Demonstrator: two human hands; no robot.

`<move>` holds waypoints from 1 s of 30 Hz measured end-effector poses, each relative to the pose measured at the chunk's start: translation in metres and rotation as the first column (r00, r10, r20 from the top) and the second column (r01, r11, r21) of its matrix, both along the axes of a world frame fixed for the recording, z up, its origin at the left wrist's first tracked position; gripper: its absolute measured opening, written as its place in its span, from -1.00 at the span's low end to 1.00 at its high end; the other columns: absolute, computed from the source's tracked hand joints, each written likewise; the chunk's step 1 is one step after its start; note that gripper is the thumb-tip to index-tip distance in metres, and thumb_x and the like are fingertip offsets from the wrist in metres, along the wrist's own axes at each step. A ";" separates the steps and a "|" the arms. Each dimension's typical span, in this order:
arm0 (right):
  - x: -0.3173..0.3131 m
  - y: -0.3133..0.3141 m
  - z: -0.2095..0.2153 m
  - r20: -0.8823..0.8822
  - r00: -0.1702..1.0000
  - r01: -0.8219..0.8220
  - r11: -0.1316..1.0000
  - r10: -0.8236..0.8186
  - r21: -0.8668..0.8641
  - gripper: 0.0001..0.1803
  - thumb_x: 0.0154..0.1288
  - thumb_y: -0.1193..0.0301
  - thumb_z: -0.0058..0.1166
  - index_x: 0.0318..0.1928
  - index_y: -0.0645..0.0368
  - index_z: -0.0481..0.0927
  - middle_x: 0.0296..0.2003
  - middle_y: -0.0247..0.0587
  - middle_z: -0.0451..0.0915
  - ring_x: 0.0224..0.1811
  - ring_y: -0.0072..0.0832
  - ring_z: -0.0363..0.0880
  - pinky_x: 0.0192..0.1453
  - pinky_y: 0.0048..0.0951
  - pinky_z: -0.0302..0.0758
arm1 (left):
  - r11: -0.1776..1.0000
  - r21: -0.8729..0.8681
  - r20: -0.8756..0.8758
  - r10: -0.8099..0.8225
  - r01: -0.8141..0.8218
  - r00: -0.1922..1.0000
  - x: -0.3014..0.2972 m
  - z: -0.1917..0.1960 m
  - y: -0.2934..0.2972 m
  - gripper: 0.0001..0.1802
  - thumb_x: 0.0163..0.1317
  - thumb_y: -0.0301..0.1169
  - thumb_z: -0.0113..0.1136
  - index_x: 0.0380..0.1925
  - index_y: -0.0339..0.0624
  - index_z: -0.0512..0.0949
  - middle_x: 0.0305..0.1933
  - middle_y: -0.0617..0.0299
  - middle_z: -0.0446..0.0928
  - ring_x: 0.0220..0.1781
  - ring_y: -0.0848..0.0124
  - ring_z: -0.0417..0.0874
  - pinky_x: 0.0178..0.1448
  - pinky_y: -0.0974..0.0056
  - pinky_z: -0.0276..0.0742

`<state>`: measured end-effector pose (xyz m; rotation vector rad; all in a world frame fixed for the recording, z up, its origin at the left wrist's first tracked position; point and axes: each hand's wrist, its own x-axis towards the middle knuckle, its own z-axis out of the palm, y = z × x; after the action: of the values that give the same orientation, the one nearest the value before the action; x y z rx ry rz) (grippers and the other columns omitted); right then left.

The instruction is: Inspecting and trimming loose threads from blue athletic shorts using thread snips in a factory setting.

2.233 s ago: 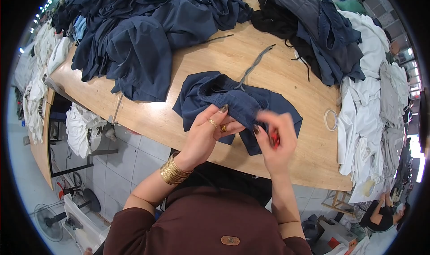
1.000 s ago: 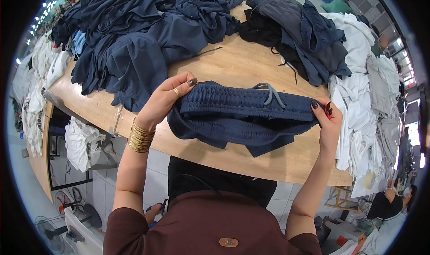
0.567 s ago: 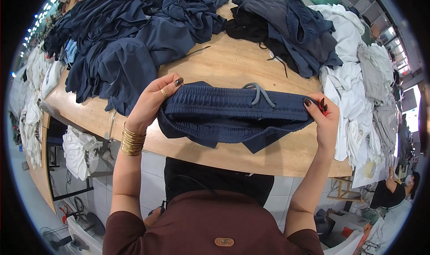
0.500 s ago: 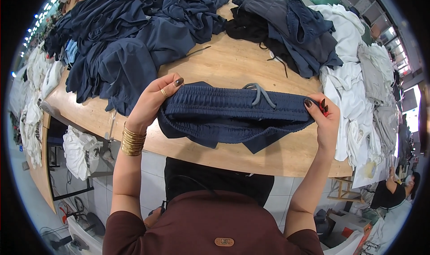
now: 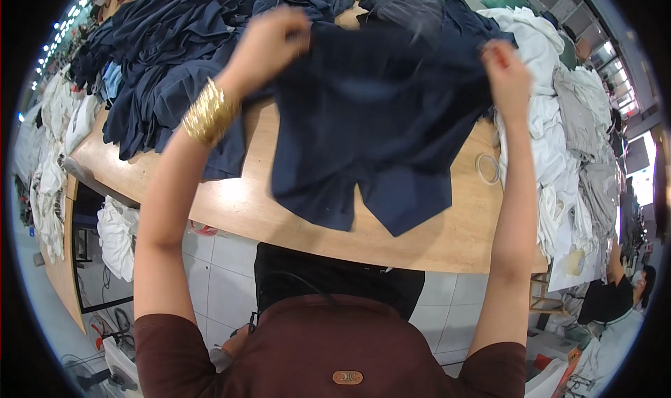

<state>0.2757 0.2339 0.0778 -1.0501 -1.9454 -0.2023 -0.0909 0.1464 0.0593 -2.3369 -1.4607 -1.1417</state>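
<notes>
A pair of navy blue shorts (image 5: 377, 132) hangs spread between my two hands over the wooden table, its legs pointing toward me. My left hand (image 5: 272, 38) is closed on the left end of the waistband, with gold bangles on that wrist. At the other end, my right hand (image 5: 504, 66) grips the waistband's right corner. The waistband and both sets of fingers are smeared by motion. Behind the shorts, navy garments are heaped on the table.
A large navy garment pile (image 5: 161, 55) covers the far left of the wooden table (image 5: 231, 209). White garments (image 5: 542, 118) and grey ones (image 5: 583, 118) lie along the right. A clear ring (image 5: 488, 169) rests near the right edge. Another person (image 5: 615, 297) is at the far right.
Both hands have lifted the shorts up and away from me. The waistband, stretched low before, is now higher, and the legs hang open in view.
</notes>
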 end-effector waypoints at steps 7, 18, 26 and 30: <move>0.019 -0.090 0.094 -0.112 0.989 -0.031 0.887 0.093 0.461 -0.83 0.30 0.46 0.08 -0.12 0.16 0.64 -0.29 -0.30 0.67 -0.28 -0.63 0.60 -0.21 -0.66 0.49 | 0.953 0.285 0.073 0.082 -0.100 0.994 0.031 0.106 -0.091 -0.84 0.14 -0.48 0.23 -0.26 -0.26 0.57 -0.35 0.24 0.56 -0.25 0.48 0.57 -0.12 0.45 0.45; 0.026 -0.230 -0.150 0.097 0.855 -0.210 0.510 0.510 -0.834 -0.68 -0.09 0.56 0.21 -0.21 0.09 0.60 -0.37 -0.30 0.60 -0.34 -0.36 0.61 -0.30 -0.45 0.54 | 0.660 -0.743 0.016 -0.147 0.110 0.989 0.014 -0.126 -0.193 -0.77 -0.11 -0.43 0.34 -0.38 -0.09 0.57 -0.21 0.24 0.44 -0.07 0.23 0.48 -0.04 0.21 0.40; 0.043 -0.148 -0.111 0.068 0.995 -0.009 0.756 0.070 -0.655 -0.79 0.07 0.64 0.14 -0.23 0.22 0.59 -0.37 -0.14 0.61 -0.37 -0.33 0.60 -0.30 -0.48 0.49 | 0.717 -0.697 0.223 0.177 0.030 0.959 -0.008 -0.115 -0.150 -0.81 0.09 -0.58 0.17 -0.25 -0.23 0.57 -0.30 0.13 0.57 -0.21 0.23 0.60 -0.10 0.27 0.48; 0.015 -0.076 -0.099 0.094 0.994 0.022 0.777 0.049 -0.629 -0.80 0.20 0.45 0.12 -0.15 0.20 0.59 -0.26 -0.11 0.62 -0.26 -0.27 0.60 -0.17 -0.40 0.47 | 0.753 -0.653 0.399 0.250 0.083 0.882 -0.014 -0.123 -0.097 -0.82 0.15 -0.58 0.12 -0.23 -0.22 0.58 -0.28 0.18 0.60 -0.24 0.44 0.64 -0.14 0.39 0.50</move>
<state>0.2905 0.1583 -0.0211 -1.4732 -2.1724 0.4557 -0.1045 0.0492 -0.0636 -2.4405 -2.4744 -1.4061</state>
